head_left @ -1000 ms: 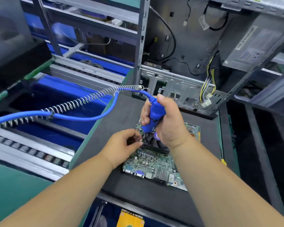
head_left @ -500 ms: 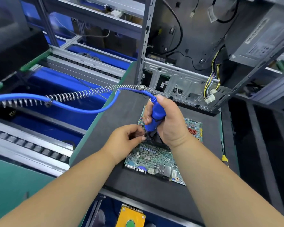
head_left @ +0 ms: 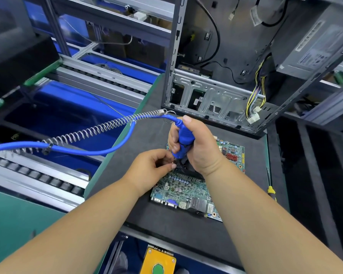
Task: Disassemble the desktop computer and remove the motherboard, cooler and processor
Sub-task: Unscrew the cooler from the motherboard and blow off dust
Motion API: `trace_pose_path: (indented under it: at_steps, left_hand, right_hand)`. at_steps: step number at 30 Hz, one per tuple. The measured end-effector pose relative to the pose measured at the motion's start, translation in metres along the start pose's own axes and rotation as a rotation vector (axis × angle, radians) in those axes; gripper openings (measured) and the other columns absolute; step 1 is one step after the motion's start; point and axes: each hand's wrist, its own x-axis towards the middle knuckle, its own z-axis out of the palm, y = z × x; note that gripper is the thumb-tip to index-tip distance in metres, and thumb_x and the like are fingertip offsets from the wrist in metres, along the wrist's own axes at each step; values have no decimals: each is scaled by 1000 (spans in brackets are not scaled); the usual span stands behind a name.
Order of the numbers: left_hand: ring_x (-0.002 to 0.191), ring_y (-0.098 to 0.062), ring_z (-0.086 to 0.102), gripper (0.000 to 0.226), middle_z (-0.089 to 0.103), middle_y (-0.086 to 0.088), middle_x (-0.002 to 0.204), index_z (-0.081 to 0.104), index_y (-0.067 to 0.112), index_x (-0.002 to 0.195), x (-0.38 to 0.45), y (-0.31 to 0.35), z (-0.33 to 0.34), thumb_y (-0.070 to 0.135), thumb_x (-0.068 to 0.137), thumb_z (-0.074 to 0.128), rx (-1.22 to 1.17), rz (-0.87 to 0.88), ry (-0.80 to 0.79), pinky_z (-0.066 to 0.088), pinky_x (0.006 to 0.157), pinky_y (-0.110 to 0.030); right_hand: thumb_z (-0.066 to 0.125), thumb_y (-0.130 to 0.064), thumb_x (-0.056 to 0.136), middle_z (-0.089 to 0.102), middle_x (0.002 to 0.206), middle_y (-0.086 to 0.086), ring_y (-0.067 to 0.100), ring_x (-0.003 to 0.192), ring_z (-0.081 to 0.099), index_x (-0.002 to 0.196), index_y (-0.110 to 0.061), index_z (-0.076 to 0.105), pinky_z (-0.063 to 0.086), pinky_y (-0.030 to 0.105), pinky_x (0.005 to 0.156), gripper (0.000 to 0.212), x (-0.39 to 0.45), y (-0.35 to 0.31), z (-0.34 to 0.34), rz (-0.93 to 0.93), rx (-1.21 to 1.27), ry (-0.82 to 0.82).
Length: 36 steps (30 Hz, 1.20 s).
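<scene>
The right hand (head_left: 196, 147) wraps the blue driver (head_left: 183, 141); just left of its tip the left hand (head_left: 149, 171) pinches something hidden, perhaps a screw. Beneath both, the motherboard (head_left: 188, 190) lies flat: stiff, light, fragile, likely best held by its edges.

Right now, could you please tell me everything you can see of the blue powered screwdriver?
The blue powered screwdriver has a glossy plastic-looking body, held nearly upright with its tip pointing down at the dark cooler on the motherboard. The right hand grips its body, thumb near the top. A blue cable leaves its top end and runs off to the left, beside a stretched metal spring hooked there. The left hand pinches at the tip, which is hidden.
</scene>
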Motion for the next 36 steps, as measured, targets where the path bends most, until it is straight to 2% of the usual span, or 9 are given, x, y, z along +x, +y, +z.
trace_pose_path:
  at_steps: [3, 6, 10, 13, 21, 26, 29, 32, 36]
  left_hand:
    - [68, -3, 58, 28, 66, 9, 74, 67, 32, 77, 1, 1, 0, 6, 82, 75, 7, 10, 10, 45, 69, -16]
    - [70, -3, 58, 29, 66, 10, 75, 69, 35, 80, 1, 2, 0, 6, 82, 74, 3, 10, 3, 45, 69, -17]
    - [76, -8, 60, 16, 68, -4, 81, 69, 17, 88, 0, 0, 2, 3, 82, 74, -43, -21, 9, 49, 75, -23]
    - [72, -3, 60, 24, 65, 8, 76, 66, 23, 83, -2, -1, 1, 0, 81, 74, -52, -34, 28, 48, 73, -16]
    - [67, 9, 58, 23, 64, 17, 71, 67, 23, 81, -4, 2, 4, 2, 80, 76, 152, 39, 73, 43, 70, -7]
    - [72, 2, 58, 9, 63, 13, 77, 72, 16, 85, -5, 1, 7, 12, 80, 78, 362, 157, 133, 44, 71, -11]
    - [71, 4, 52, 10, 56, 17, 74, 68, 16, 82, -5, 1, 8, 11, 81, 76, 442, 252, 119, 37, 68, -3]
    - [73, -2, 51, 13, 55, 16, 75, 64, 16, 80, -5, 0, 7, 10, 81, 75, 464, 265, 98, 36, 67, -3]
    - [72, 6, 55, 19, 58, 18, 74, 63, 26, 78, -4, -2, 3, 13, 81, 77, 388, 217, 54, 38, 67, -4]
  right_hand:
    - [51, -53, 76, 45, 46, 6, 20, 43, 37, 55, -13, 54, 28, 36, 51, 45, 3, -2, 2, 43, -7, -40]
    - [51, -53, 75, 41, 43, 8, 20, 44, 32, 52, -13, 53, 20, 46, 48, 46, 8, -1, 8, 56, -81, -72]
    - [52, -53, 72, 41, 41, 4, 16, 39, 32, 50, -15, 52, 20, 32, 48, 44, 10, 1, 10, 68, -47, -48]
    - [50, -53, 69, 38, 38, 2, 14, 36, 30, 45, -17, 50, 21, 28, 47, 43, 10, 1, 5, 60, 59, -8]
    - [48, -47, 71, 39, 41, 2, 16, 37, 31, 46, -16, 48, 24, 26, 46, 40, 7, 1, 2, -21, 103, 35]
    - [50, -51, 75, 41, 42, 4, 18, 40, 35, 50, -14, 53, 28, 27, 48, 45, 1, 0, -4, -11, 98, 10]
    - [52, -50, 78, 43, 45, 7, 19, 41, 37, 54, -12, 54, 33, 26, 47, 45, -1, -2, -5, -23, 74, -27]
    - [51, -50, 78, 43, 45, 6, 19, 41, 37, 53, -13, 55, 32, 27, 47, 45, -4, 0, -6, -27, 101, -1]
    - [51, -51, 77, 41, 44, 5, 19, 41, 36, 52, -14, 54, 29, 28, 48, 45, -3, 3, -5, -8, 107, 27]
